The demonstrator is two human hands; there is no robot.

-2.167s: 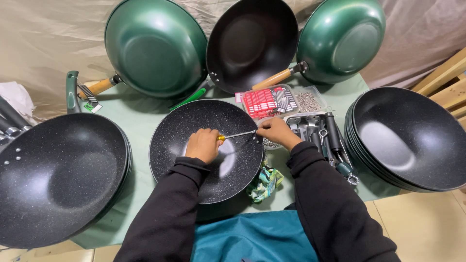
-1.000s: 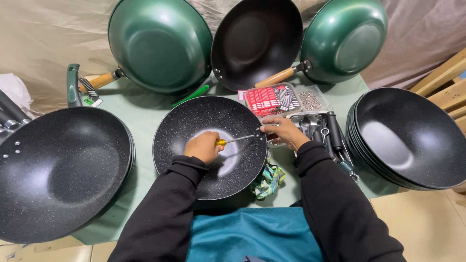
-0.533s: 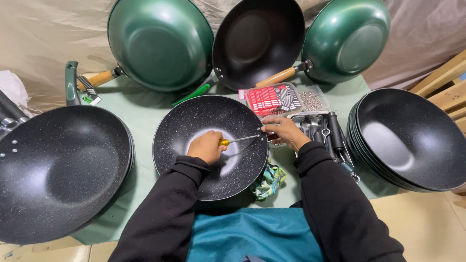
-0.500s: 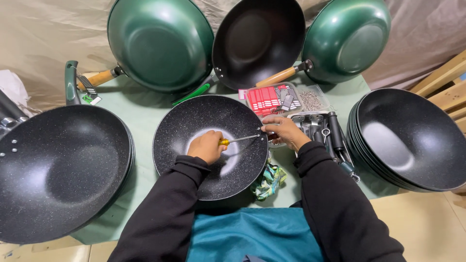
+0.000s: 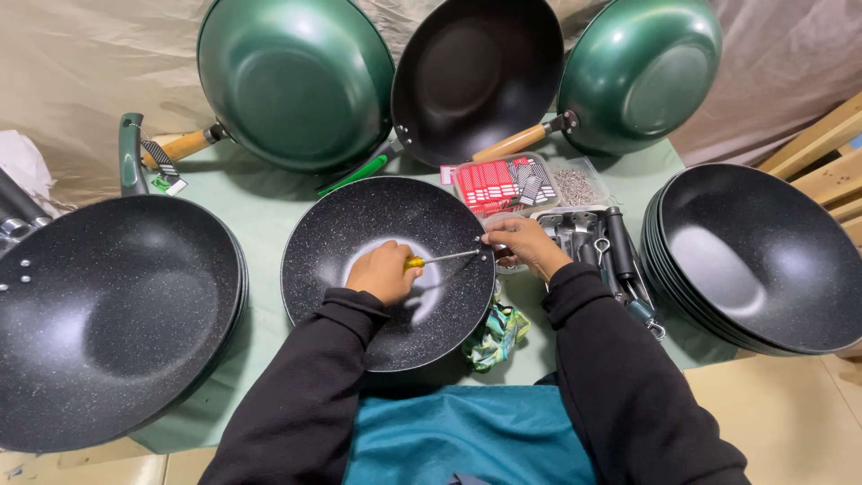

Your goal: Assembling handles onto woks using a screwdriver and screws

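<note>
beige cloth hangs behind a pale green table [image 5: 260, 211] that's crowded w/ pans, so the person works in the one free spot right in front of them. centre is a black speckled wok [image 5: 386, 269], open side up, rim nearly at the person's lap over a teal cloth [image 5: 467, 440]. left hand [image 5: 384, 272] sits inside the bowl, fingers closed round the yellow handle of a screwdriver [image 5: 440, 260], shaft lying nearly flat & pointing right at the wok's rim. right hand [image 5: 525, 247] is at that same rim spot from outside, fingers pinched on something small i can't make out, prob. steadying whatever the tip bears on. held this way one hand drives, the other braces, wall of the wok between them. just right of that hand is a tray of dark handles [image 5: 606, 247] & metal bits, and behind it a clear box w/ red-white packets [image 5: 503, 184] plus a box of small screws [image 5: 579, 187], all within easy reach of the right hand. stacks of black woks stand left [image 5: 108, 305] & right [image 5: 763, 260], kept apart from the one in hand. at the back, two green woks [image 5: 296, 81] [image 5: 642, 76] and a black one [image 5: 476, 76] w/ handles on lean vs. the cloth, out of the way. a crumpled green wrapper [image 5: 496, 330] lies touching the centre wok's near right edge.
</note>
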